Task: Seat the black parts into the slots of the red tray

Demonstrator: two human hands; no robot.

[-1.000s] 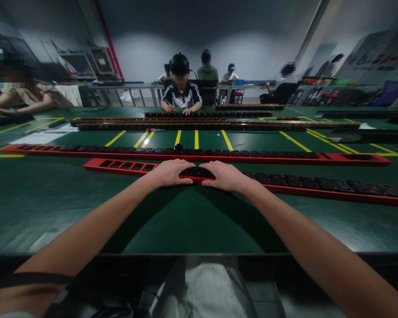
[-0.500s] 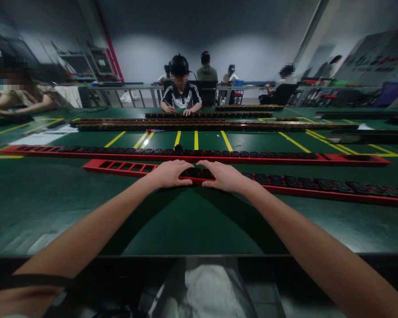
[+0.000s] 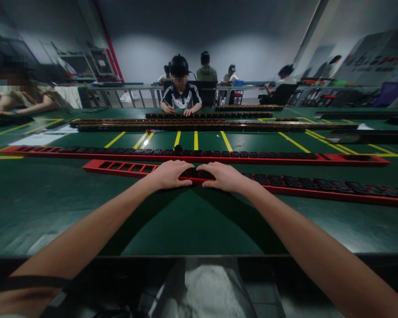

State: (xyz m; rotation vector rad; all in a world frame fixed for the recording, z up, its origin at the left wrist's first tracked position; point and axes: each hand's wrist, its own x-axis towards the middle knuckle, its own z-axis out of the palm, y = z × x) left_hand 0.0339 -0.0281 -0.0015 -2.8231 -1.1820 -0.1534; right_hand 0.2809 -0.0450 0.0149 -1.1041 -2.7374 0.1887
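Observation:
A long red frame (image 3: 285,191) with a row of black square parts (image 3: 293,181) lies across the green table before me. At its left end several slots (image 3: 128,167) show no black part in them. My left hand (image 3: 173,174) is closed across the frame, thumb at the near side and fingers over the top. Close beside it, my right hand (image 3: 220,176) grips the same frame in the same way. The thumbs point toward each other with a small gap between. Black parts under the fingers are partly hidden.
Behind lies a second red frame (image 3: 199,158) with black parts, one small piece (image 3: 178,149) standing up on it. Farther back are long dark strips (image 3: 212,125) and yellow tape lines (image 3: 196,140). A person (image 3: 181,95) works across the table (image 3: 199,216); another sits at the left.
Almost nothing differs. The fingers of my right hand have shifted very slightly; both hands stay at the same place on the red frame.

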